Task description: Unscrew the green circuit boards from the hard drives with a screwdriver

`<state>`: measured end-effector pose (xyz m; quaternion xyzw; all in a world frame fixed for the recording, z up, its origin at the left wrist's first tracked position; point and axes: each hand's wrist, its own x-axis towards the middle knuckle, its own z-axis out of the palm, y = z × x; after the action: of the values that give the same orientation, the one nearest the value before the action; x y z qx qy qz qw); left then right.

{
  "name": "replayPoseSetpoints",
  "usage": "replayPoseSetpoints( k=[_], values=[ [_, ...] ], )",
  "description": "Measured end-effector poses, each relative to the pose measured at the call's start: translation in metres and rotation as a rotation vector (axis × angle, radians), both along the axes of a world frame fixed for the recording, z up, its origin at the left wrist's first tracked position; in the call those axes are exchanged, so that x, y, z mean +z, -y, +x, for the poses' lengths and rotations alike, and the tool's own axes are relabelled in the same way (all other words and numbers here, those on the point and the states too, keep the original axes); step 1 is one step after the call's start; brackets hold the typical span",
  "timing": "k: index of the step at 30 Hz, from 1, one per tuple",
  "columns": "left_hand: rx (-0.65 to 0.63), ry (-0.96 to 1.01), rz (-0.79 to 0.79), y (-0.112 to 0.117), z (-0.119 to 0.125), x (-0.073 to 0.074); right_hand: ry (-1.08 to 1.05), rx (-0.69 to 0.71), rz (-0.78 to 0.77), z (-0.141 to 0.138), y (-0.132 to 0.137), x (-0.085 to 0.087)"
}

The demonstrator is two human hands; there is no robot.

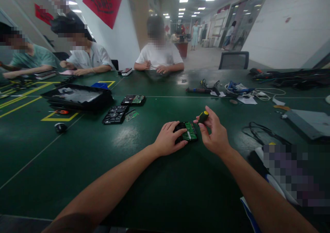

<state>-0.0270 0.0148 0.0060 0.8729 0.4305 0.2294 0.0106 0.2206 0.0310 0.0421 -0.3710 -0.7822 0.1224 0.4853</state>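
Note:
A black hard drive (187, 132) with a green circuit board on top lies on the dark green table (144, 178) in front of me. My left hand (168, 138) rests on the drive's left side, fingers curled over its edge, holding it down. My right hand (215, 131) grips a screwdriver (203, 117) with a yellow and black handle, its tip pointing down toward the drive's right edge.
To the left lie another hard drive (133, 100), a black drive frame (115, 114), a loose green board (132, 115) and a black tray (77, 97). Tools and cables (232, 88) sit at the back right. Three people sit across the table.

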Motion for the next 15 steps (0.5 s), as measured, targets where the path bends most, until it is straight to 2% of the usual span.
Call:
replayPoseSetpoints(
  k=[9,15],
  values=[
    [0.002,0.008,-0.015,0.0007,0.0002,0.0014,-0.005,0.014,-0.001,0.0009,-0.0004,-0.0009],
    [0.005,0.005,-0.003,0.0000,0.0009,-0.0001,-0.022,-0.044,0.008,-0.0031,-0.0009,0.0005]
  ],
)
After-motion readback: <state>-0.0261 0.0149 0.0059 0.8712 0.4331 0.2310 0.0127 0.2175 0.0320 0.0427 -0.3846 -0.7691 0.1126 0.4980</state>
